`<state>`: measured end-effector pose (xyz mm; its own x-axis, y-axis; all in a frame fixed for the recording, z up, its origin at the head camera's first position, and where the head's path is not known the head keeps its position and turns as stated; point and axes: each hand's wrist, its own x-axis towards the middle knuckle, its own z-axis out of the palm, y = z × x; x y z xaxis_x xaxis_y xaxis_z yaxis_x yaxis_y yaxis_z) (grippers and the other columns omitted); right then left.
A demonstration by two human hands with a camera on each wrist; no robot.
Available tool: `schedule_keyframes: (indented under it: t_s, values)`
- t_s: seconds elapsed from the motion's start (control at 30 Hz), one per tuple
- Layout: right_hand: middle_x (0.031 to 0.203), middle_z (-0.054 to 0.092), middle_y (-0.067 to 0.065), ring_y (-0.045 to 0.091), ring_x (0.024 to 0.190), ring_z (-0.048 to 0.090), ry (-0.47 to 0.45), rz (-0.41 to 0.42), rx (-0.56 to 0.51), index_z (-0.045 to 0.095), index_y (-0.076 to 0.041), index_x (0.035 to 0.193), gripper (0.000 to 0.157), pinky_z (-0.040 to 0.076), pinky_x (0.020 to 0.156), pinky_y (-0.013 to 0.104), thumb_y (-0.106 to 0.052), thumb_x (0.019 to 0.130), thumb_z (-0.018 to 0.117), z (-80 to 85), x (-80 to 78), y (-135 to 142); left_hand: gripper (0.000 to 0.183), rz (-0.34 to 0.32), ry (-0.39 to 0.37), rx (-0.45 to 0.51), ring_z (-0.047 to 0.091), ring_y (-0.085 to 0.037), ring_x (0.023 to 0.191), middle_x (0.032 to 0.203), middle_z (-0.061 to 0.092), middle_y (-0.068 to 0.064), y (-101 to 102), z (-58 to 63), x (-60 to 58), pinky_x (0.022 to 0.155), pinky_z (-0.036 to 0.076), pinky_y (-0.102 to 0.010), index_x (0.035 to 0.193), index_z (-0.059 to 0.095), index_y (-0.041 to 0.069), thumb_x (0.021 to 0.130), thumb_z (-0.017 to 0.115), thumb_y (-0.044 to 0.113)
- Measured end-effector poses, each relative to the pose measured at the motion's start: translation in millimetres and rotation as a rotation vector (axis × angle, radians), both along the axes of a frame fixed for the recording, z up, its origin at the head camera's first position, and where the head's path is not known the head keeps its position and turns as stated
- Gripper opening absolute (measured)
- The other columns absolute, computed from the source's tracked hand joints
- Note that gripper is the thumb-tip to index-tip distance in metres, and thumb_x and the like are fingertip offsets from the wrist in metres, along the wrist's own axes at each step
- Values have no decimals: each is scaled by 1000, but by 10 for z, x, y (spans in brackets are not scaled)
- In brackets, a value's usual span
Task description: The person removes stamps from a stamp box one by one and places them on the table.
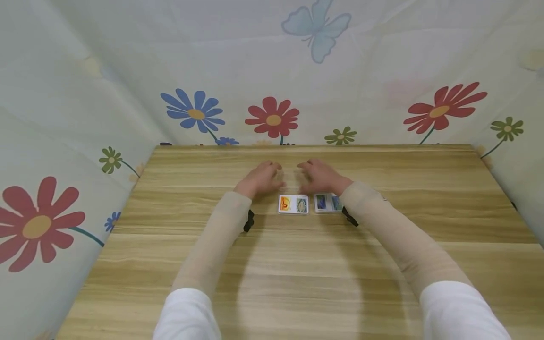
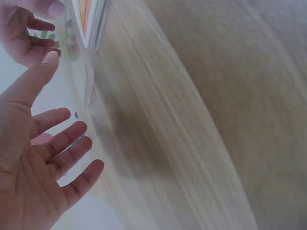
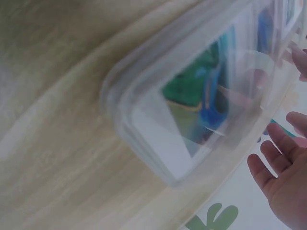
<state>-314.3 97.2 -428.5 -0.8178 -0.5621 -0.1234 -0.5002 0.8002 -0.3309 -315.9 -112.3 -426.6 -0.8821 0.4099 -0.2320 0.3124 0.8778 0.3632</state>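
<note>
My left hand hovers near the back of the table with its fingers spread and slightly bent, nothing between them. Facing it, my right hand has the same loose shape and holds nothing. Just in front of the hands lies a flat clear case with an orange picture and a green-grey one. Beside it, partly hidden by the right wrist, is a second clear case with blue and green pictures; its rounded corner fills much of the right wrist view. A transparent edge shows beyond the orange-pictured case in the left wrist view.
The wood-grain table meets a pale cloth backdrop printed with flowers and a butterfly along its back and sides. Dark wrist mounts sit under both forearms, close to the tabletop.
</note>
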Motion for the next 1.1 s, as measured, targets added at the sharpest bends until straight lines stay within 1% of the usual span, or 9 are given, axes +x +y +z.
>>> schedule_keyframes:
  t_s: [0.1, 0.2, 0.43, 0.8, 0.97, 1.1]
  values:
    - [130, 45, 21, 34, 119, 43, 24, 7, -16, 39, -4, 136, 72, 35, 102, 47, -35, 78, 68, 34, -6, 14, 58, -10, 16, 16, 44, -26, 122, 134, 46, -12, -9, 14, 1, 104, 36, -41, 133, 44, 9, 86, 60, 40]
    - [130, 46, 21, 34, 119, 42, 45, 9, -41, 42, -4, 134, 67, 34, 102, 47, -32, 79, 67, 88, -3, 20, 57, -19, 25, 25, 41, -25, 124, 136, 45, -11, -31, 51, 9, 105, 35, -41, 132, 45, 9, 87, 59, 41]
    - [126, 52, 18, 32, 118, 44, 122, 18, -102, 52, -3, 125, 52, 36, 101, 46, -28, 81, 64, 153, 38, 40, 54, -21, 66, 39, 39, -26, 126, 135, 45, -10, -43, 134, 93, 106, 33, -41, 130, 48, 9, 87, 59, 41]
    - [120, 57, 17, 32, 112, 48, 159, 31, -134, 56, -2, 120, 48, 39, 97, 45, -28, 81, 66, 199, 114, 57, 51, -73, 154, 20, 44, -25, 120, 128, 49, -9, -80, 145, 203, 103, 36, -40, 125, 52, 10, 85, 61, 40]
    - [120, 57, 16, 33, 112, 49, 149, 36, -142, 57, -3, 119, 47, 39, 97, 46, -27, 80, 66, 197, 169, 41, 50, -117, 193, 13, 48, -24, 114, 123, 52, -8, -89, 143, 271, 100, 39, -39, 124, 53, 9, 85, 61, 40]
    - [118, 59, 16, 31, 108, 52, 141, 42, -153, 59, -3, 118, 46, 42, 93, 45, -26, 80, 67, 195, 222, 33, 51, -150, 209, 6, 49, -23, 112, 122, 53, -7, -84, 146, 324, 97, 41, -38, 123, 54, 10, 84, 62, 42]
